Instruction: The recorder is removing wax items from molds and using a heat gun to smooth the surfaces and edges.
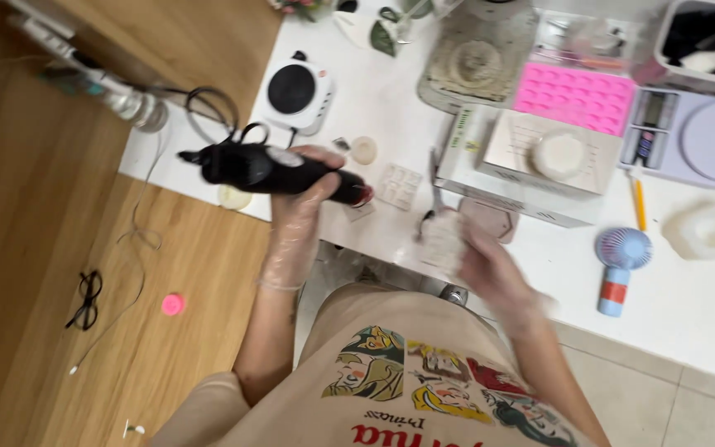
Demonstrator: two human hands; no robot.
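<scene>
left hand (304,203) grip wrapped round black rotary tool (271,170) | right hand (490,265) grip holding pale cast piece (443,238), blurry | white tabletop (391,108) under both, pink mold (577,98) beyond right grip

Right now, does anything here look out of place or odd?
Yes. A pair of black glasses and a pink round cap lie on the wooden floor, away from the white table. The left hand holds a black corded tool; the right hand holds a pale cast piece, blurred.
</scene>
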